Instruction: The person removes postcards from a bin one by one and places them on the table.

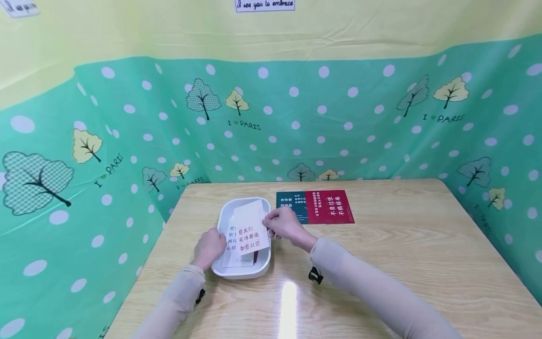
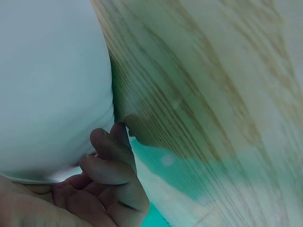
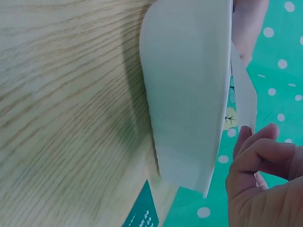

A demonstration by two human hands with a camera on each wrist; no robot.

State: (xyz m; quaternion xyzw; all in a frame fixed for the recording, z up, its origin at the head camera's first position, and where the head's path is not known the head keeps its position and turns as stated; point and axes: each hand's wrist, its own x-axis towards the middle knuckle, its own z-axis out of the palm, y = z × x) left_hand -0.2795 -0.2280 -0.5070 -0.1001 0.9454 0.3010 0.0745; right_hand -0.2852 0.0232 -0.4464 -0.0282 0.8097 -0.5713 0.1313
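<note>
A white plastic tray with rounded corners stands on the left part of the table. My left hand grips its left side; in the left wrist view, that hand's fingers curl against the outer wall. Between thumb and fingers my right hand pinches the edge of a white card with red printed characters. This card is tilted above the tray. Beneath it, more white cards lie in the tray, partly covered, with a dark red edge showing beside them.
Behind the tray to the right, a dark green card and a red card lie side by side on the wooden table. A green and yellow patterned cloth hangs round the back and sides.
</note>
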